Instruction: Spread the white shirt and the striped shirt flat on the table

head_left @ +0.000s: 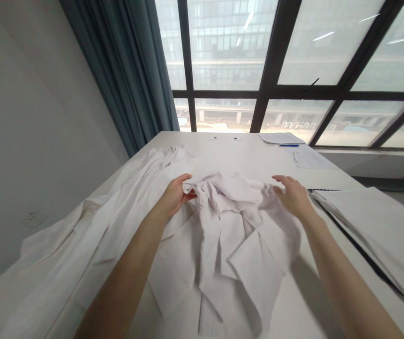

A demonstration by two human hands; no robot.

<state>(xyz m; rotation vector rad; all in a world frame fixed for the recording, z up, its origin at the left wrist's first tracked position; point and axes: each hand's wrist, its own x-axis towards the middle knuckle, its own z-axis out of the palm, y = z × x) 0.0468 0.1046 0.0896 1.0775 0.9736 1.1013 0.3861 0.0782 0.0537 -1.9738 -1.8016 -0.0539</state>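
Note:
A white cloth garment (237,235), apparently a coat with lapels, hangs in loose folds in front of me, its lower part spread toward the near edge of the table. My left hand (177,195) pinches its bunched upper edge between thumb and fingers. At the garment's upper right, my right hand (292,194) has its fingers curved and apart; the fingertips are beside the cloth, perhaps brushing it. To the left lies more white clothing (117,202) in a long, wrinkled heap.
The white table (230,153) reaches to the window. On the right lies a stack of folded white cloth or sheets (382,226) with a dark edge beneath. Papers (281,138) and a blue pen (289,145) lie at the far right. A blue curtain (127,70) hangs at left.

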